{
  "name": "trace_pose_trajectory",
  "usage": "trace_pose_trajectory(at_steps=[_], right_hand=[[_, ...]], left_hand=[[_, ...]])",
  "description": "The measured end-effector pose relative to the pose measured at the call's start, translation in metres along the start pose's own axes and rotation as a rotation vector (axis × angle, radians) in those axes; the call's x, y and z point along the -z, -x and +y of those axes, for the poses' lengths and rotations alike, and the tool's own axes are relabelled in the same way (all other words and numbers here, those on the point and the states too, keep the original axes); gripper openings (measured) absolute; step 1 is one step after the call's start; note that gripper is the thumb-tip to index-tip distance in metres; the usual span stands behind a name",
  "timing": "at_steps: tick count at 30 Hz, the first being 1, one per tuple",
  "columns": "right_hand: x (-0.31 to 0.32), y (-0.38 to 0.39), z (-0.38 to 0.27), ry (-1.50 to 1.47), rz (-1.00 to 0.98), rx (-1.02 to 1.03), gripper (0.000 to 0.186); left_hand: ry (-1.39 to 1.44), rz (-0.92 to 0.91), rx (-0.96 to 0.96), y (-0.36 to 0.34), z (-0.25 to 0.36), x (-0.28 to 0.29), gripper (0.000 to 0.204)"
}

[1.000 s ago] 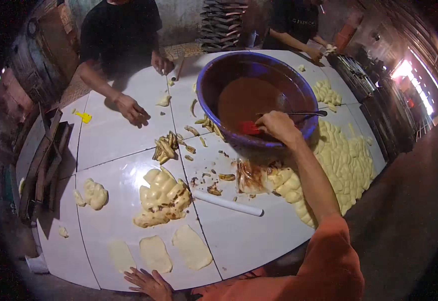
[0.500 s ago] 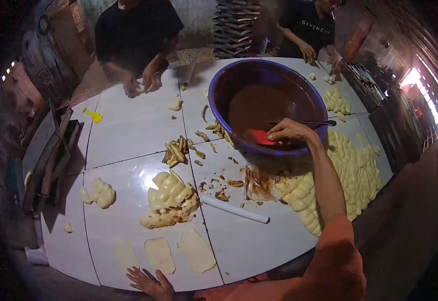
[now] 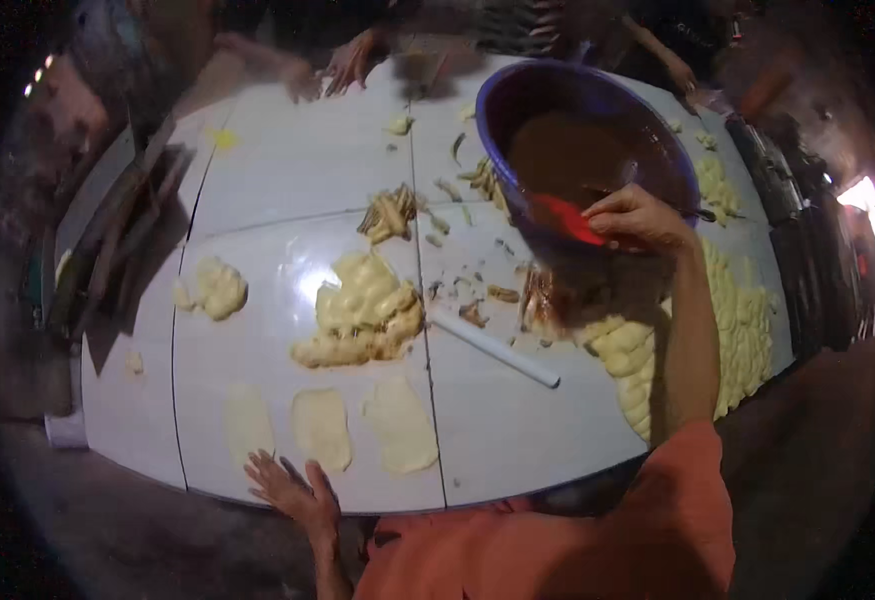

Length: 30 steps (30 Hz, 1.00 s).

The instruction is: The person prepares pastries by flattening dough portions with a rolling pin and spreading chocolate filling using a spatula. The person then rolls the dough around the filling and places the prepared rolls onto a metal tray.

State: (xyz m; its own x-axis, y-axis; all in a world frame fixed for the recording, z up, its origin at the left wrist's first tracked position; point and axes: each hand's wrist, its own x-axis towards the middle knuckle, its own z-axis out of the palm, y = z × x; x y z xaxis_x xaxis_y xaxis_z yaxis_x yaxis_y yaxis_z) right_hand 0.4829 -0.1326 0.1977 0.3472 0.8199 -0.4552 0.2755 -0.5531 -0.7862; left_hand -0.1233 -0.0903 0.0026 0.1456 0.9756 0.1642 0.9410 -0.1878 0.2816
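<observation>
My right hand [image 3: 642, 220] pinches a flat red scraper [image 3: 569, 218] at the near rim of the big purple basin [image 3: 486, 125]. Inside the basin is a thick brown mass [image 3: 567, 150]. A dark-handled utensil leans on the rim, partly behind my hand. My left hand [image 3: 292, 490] lies with fingers spread at the table's near edge, its fingertips by the leftmost of three flattened dough sheets [image 3: 249, 422]. The middle sheet [image 3: 321, 430] and the right sheet [image 3: 400, 428] lie beside it. Beyond them sits a mound of pale dough pieces [image 3: 367, 295], smeared brown along its near side.
A white rolling pin [image 3: 494, 346] lies right of the mound. Many dough pieces [image 3: 742, 330] cover the table's right side. Banana-like strips [image 3: 389, 213] are heaped mid-table. Dark slats [image 3: 107, 245] stand at left. Two people's hands [image 3: 352, 62] work along the far edge.
The red scraper has come up out of the brown mass to the basin's rim. My view has tilted, so the table sits higher in the picture. The left hand stays by the dough sheets.
</observation>
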Motion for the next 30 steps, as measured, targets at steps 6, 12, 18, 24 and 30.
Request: trace_pose_trajectory(at_steps=[6, 12, 18, 24, 30], right_hand=[[-0.077, 0.037, -0.012, 0.062, -0.27, 0.102, 0.03], [-0.215, 0.057, 0.018, 0.414, -0.336, 0.493, 0.025], [-0.268, 0.082, 0.021, 0.797, -0.127, 0.602, 0.019], [-0.277, 0.093, 0.031, 0.907, 0.056, 0.738, 0.02], [-0.292, 0.11, 0.043, 0.856, 0.098, 0.716, 0.028]], left_hand=[[0.039, 0.051, -0.053, -0.013, 0.005, -0.012, 0.084], [0.034, 0.095, -0.082, -0.006, -0.007, -0.025, 0.087], [0.058, 0.098, -0.102, -0.004, -0.008, -0.023, 0.087], [0.064, 0.103, -0.1, -0.004, -0.009, -0.025, 0.089], [0.066, 0.12, -0.103, -0.005, -0.008, -0.023, 0.088]])
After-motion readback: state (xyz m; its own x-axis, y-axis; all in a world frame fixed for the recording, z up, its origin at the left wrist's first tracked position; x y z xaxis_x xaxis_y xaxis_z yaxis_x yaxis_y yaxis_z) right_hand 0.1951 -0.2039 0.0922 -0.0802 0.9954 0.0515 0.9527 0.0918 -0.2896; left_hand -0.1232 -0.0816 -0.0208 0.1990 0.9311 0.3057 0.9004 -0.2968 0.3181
